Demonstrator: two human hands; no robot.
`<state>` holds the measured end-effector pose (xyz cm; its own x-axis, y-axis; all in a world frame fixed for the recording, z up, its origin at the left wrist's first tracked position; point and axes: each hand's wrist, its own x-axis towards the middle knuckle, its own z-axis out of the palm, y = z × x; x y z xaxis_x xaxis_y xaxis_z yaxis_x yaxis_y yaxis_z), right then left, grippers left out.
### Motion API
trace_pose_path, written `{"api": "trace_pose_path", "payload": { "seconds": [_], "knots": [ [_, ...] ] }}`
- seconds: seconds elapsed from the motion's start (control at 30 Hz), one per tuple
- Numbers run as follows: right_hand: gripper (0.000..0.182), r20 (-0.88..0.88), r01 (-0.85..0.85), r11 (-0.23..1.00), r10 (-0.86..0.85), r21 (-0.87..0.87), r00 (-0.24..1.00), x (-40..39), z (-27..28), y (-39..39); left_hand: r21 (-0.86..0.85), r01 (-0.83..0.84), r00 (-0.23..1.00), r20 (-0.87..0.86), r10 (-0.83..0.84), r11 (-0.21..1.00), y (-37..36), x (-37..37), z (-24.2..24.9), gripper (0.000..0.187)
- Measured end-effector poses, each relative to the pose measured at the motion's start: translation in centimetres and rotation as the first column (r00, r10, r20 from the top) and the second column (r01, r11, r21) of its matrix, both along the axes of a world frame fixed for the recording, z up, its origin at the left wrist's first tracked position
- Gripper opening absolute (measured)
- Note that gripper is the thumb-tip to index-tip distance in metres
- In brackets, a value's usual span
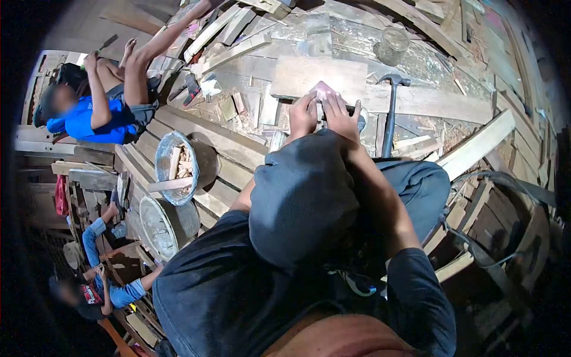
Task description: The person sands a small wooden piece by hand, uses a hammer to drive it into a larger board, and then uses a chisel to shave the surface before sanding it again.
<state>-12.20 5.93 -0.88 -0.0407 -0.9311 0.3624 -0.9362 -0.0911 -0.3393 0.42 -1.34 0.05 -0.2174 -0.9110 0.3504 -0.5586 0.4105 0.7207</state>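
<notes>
In front of me, my left hand [303, 114] and my right hand [342, 116] are close together at the near edge of a pale wooden board [351, 74]. Under the fingertips of both hands lies a small pinkish-purple flat piece [322, 89], whose exact kind I cannot make out. The left fingers are bent against it, while the right fingers reach over it from the other side. What lies beneath my palms is mostly hidden. To the right of my hands rests a claw hammer [391, 116] with a dark handle.
Wood offcuts and shavings cover the plank floor [238, 128]. On the left stand a bucket of wood pieces [176, 159] and another bucket [169, 223]. A clear container [392, 44] sits at the back. One person in blue [98, 116] and another person [98, 291] sit at left.
</notes>
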Motion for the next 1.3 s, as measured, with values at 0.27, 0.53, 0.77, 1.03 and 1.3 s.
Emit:
{"api": "trace_pose_path", "payload": {
  "seconds": [0.27, 0.53, 0.77, 1.03, 1.3],
  "knots": [
    [0.056, -0.035, 0.024, 1.0, -0.024, 0.005, 0.999, 0.4, 0.2, 0.3, -0.028, -0.003, 0.998, -0.067, 0.001, 1.0, 0.1, -0.7, 1.1, 0.021],
    [0.055, -0.018, 0.014, 1.0, -0.014, -0.003, 1.0, 0.4, 0.3, 0.1, 0.097, -0.021, 0.998, -0.061, 0.027, 0.995, -0.1, -0.4, 1.2, 0.024],
    [0.05, -0.082, 0.049, 0.998, -0.052, -0.04, 0.995, 0.5, -0.7, -0.5, 0.047, -0.038, 0.999, 0.002, 0.038, 0.998, -0.1, -0.5, 1.2, 0.025],
    [0.051, -0.056, 0.049, 0.998, -0.051, -0.03, 0.997, 0.4, 0.2, -0.5, -0.07, -0.005, 0.999, -0.043, 0.002, 0.998, -0.3, 0.3, -1.4, 0.024],
    [0.05, -0.07, 0.056, 0.998, -0.055, 0.01, 0.996, 0.5, 0.0, -0.3, -0.075, -0.003, 0.998, -0.069, -0.002, 0.997, 0.3, 0.0, -0.4, 0.023]
  ]
}}
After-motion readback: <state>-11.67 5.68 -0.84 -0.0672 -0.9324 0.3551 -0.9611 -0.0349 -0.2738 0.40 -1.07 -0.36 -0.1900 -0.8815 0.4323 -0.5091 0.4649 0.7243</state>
